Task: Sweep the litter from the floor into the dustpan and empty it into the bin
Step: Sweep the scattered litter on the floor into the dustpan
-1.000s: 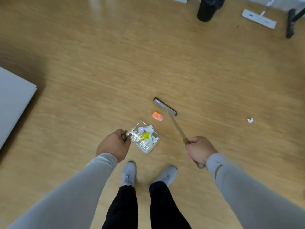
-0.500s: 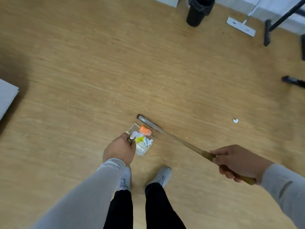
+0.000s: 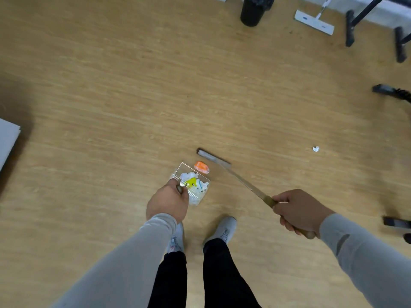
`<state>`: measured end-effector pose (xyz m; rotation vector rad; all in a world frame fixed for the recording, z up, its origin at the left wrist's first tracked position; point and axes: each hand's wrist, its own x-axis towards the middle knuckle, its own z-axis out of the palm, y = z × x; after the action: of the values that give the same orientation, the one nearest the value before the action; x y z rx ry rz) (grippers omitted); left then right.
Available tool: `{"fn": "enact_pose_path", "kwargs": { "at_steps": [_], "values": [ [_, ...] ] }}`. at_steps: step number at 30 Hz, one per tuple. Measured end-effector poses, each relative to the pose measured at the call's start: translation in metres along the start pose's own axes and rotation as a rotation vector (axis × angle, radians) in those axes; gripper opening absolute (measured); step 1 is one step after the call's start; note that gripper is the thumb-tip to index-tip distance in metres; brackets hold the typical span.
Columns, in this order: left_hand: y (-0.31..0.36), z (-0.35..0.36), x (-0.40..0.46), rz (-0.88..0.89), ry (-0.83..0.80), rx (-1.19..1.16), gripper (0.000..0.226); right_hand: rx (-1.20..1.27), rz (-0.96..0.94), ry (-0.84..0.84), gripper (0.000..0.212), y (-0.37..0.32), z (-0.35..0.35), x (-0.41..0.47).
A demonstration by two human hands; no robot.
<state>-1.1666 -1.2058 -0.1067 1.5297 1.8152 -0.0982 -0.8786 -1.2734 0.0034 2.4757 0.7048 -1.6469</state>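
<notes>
Sweeping step in hand, dustpan partly filled.

Nearest, the dustpan [image 3: 191, 185] handle is held in the closed grip of the left hand [image 3: 168, 202], and the broom [image 3: 235, 174] handle is gripped by the right hand [image 3: 298, 211]. White and yellow litter is seen inside the pan; an orange piece [image 3: 201, 167] lies at its far lip, just inside the broom head. A short pull toward the pan is judged to be called for next. Farther right, a white scrap [image 3: 315, 148] lies well apart on open floor. Beyond, the bin [image 3: 252, 10] is reached across bare boards, with a mop [image 3: 313, 22] and black stand legs [image 3: 373, 25] to its right.
</notes>
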Motion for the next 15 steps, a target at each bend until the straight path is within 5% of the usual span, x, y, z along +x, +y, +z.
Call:
{"fn": "enact_pose_path", "kwargs": {
  "at_steps": [7, 15],
  "values": [
    [-0.001, 0.000, 0.004, 0.003, 0.013, 0.006, 0.019, -0.373, -0.022, -0.062, 0.027, -0.021, 0.011, 0.008],
    [0.000, 0.000, 0.005, 0.004, 0.017, -0.009, 0.017, -0.317, -0.043, -0.117, 0.029, -0.016, -0.048, -0.016]
  ]
}}
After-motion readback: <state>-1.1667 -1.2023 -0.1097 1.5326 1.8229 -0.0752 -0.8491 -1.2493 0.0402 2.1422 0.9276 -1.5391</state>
